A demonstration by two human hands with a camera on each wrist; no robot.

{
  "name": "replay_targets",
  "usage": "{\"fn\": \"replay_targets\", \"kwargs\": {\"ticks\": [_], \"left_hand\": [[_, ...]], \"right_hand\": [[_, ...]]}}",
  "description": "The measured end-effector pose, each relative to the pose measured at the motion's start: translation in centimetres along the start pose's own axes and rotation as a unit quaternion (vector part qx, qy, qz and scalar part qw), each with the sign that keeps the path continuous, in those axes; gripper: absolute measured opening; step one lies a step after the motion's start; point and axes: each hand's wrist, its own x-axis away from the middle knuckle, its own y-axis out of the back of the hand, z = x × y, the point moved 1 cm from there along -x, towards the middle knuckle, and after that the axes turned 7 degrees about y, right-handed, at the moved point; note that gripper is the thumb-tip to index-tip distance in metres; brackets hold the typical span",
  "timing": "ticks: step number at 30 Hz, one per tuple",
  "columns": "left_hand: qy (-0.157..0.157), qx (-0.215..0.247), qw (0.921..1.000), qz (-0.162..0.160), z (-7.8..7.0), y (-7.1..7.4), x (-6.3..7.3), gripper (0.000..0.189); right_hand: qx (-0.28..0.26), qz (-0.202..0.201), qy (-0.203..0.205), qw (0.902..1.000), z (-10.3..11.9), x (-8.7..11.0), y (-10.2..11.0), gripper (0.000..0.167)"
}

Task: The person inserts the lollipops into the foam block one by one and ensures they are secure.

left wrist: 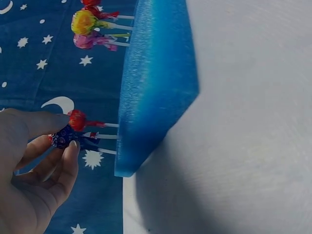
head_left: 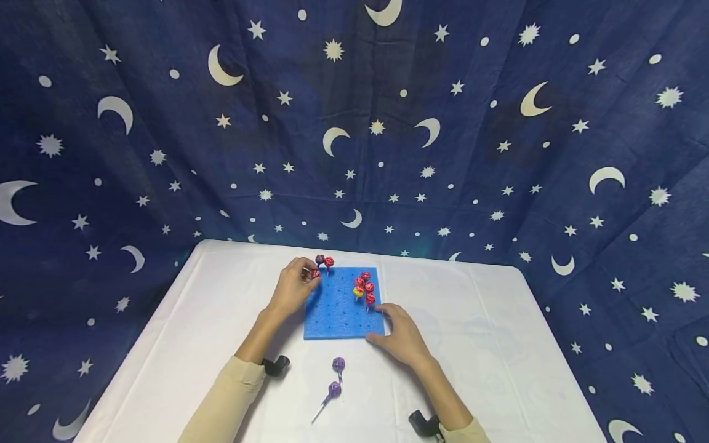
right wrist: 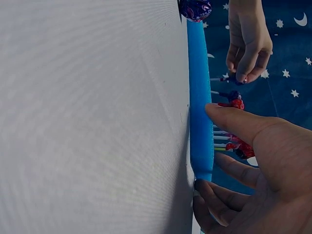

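My left hand (head_left: 293, 286) pinches a lollipop (left wrist: 62, 137) with a dark blue and red wrapper by its head, at the far left corner of the blue foam board (head_left: 332, 314). The stick of that lollipop points down to the board. Close beside it stand a purple lollipop (head_left: 319, 259) and a red lollipop (head_left: 329, 262). My right hand (head_left: 401, 335) holds the board's near right corner, thumb on the front edge and fingers along the right side. Just past its fingers, several red lollipops (head_left: 370, 298) and a yellow one (head_left: 358, 291) stand upright in the board.
Two purple lollipops lie in front of the board on the white tablecloth (head_left: 471, 369), one (head_left: 338, 364) nearer the board and the other (head_left: 334, 389) nearer me. Small holes dot the board's top. Behind the table hangs a dark blue curtain (head_left: 354, 141) with moons and stars.
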Motion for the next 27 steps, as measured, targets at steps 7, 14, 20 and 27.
{"fn": "replay_targets", "kwargs": {"ticks": [7, 14, 20, 27], "left_hand": [[-0.008, 0.001, 1.0, 0.002, 0.52, -0.47, -0.08, 0.024], [-0.013, 0.001, 0.9999, -0.006, 0.72, -0.71, -0.19, 0.027], [-0.024, -0.008, 0.9996, -0.016, 0.54, -0.65, -0.06, 0.037], [-0.025, -0.045, 0.9984, -0.025, -0.19, -0.12, 0.45, 0.046]], "right_hand": [[0.002, -0.003, 0.004, 1.0, -0.12, 0.01, 0.0, 0.064], [0.002, -0.001, 0.006, 1.0, -0.12, 0.03, -0.03, 0.064], [-0.001, -0.004, 0.006, 1.0, 0.02, 0.04, -0.01, 0.064], [0.0, -0.003, 0.006, 1.0, 0.0, 0.05, -0.03, 0.064]]}}
